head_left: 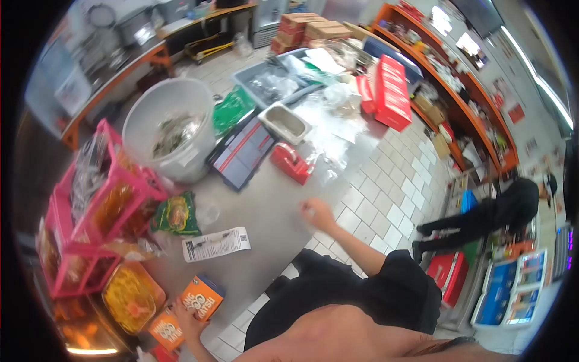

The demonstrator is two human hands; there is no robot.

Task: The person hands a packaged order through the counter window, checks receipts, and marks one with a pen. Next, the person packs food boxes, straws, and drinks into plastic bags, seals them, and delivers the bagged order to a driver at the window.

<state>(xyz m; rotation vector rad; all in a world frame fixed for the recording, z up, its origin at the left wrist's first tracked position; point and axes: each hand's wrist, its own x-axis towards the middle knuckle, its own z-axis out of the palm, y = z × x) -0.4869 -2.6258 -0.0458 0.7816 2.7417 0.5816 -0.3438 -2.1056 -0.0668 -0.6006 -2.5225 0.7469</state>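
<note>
My left hand (189,318) is at the lower left, its fingers over an orange box with white lettering (204,294). A second orange box (167,329) lies right beside it. My right hand (317,214) is above the near edge of the metal table (265,220), fingers curled in; whether they pinch something small is too blurred to tell. Nearest to it is a red tape dispenser (292,163). A printed paper slip (216,244) lies flat on the table, between the boxes and a green packet (177,215).
A tablet (243,152), a metal pan (284,123) and a large white bucket (172,130) stand further back. Pink baskets (90,226) holding bread and a tray of yellow food (131,295) line the left. A person in dark clothes (494,208) bends over at the right.
</note>
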